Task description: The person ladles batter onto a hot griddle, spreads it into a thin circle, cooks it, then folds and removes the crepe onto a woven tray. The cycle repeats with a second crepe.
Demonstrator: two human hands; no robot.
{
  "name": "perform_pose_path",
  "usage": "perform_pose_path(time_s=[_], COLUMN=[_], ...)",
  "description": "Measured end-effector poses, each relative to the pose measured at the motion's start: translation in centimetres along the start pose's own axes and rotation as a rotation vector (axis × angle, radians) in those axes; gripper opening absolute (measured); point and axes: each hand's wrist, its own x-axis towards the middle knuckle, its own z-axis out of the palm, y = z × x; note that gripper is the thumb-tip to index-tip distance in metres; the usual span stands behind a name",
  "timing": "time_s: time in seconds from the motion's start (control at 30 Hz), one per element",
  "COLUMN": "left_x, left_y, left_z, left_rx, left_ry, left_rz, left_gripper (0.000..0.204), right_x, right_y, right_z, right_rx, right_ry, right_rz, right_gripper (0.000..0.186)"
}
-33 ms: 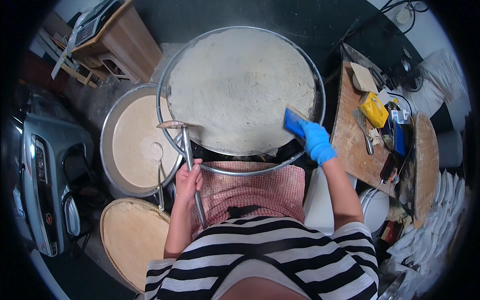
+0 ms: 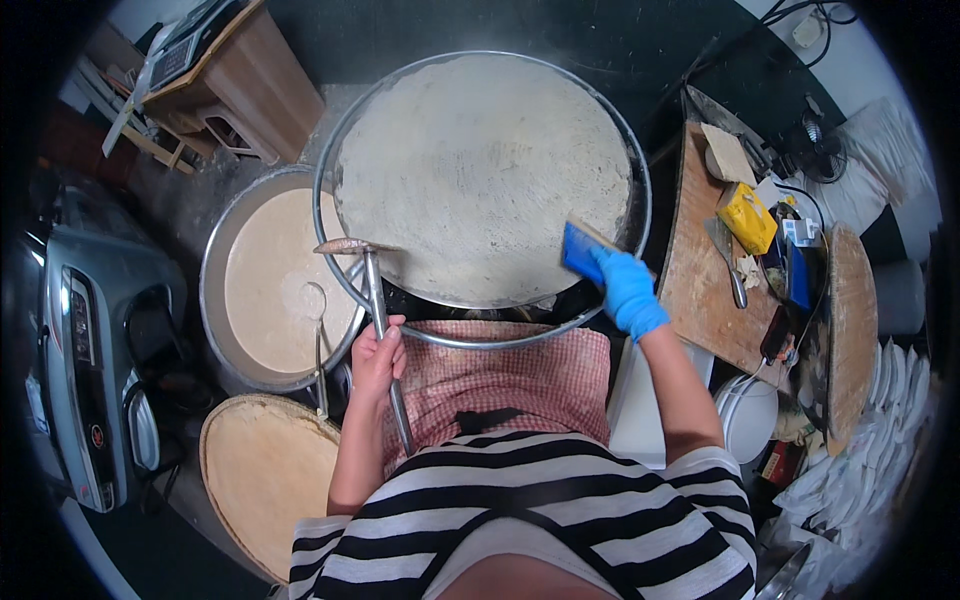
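Observation:
A thin, pale layer of batter (image 2: 480, 180) covers a big round griddle, with a metal ring (image 2: 648, 190) running around it. Bare and closed, my left hand (image 2: 378, 358) grips the metal handle of a T-shaped spreader (image 2: 372, 280). The spreader's batter-smeared head sits over the griddle's left front rim. My right hand (image 2: 630, 290), in a blue glove, is wrapped around a blue scraper (image 2: 584, 250) at the griddle's right front edge. The scraper's edge meets or hovers over the batter; I cannot tell which.
Left of the griddle stands a large metal pot (image 2: 215, 300) of batter with a ladle (image 2: 320, 350) in it. A stack of round flatbreads (image 2: 265, 470) lies nearer me. On the right, a wooden board (image 2: 715, 300) bears a trowel (image 2: 735, 270) and a yellow packet (image 2: 748, 220).
My right hand and the blue scraper have shifted slightly down and to the left along the griddle's edge. My left hand and the spreader are nearly still.

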Motion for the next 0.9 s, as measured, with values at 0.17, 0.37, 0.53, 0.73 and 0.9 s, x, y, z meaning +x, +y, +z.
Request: perform_pose_path(time_s=[0.17,0.37,0.53,0.73,0.9], left_x=[-0.6,-1.5,-2.4,-2.8,-2.3], left_y=[0.1,0.2,0.2,-0.1,-0.1], left_z=[-0.3,-1.0,-2.3,-3.7,-3.9], left_rx=[-0.011,-0.045,-0.105,-0.084,-0.049], left_ry=[0.012,0.027,0.065,0.1,0.104], left_rz=[0.012,0.054,0.054,0.086,0.075], left_gripper=[0.016,0.013,0.013,0.018,0.018], right_x=[-4.5,-6.3,-2.6,-1.3,-2.3], right_y=[-7.2,-12.6,-10.5,-7.3,-3.3], right_z=[2.1,1.3,-0.5,0.4,0.7], right_rx=[-0.021,0.127,0.211,0.229,0.245], right_ry=[-0.065,-0.016,-0.114,0.092,0.21], right_rz=[-0.055,-0.213,-0.146,-0.084,0.159], right_gripper=[0.04,0.042,0.055,0.058,0.056])
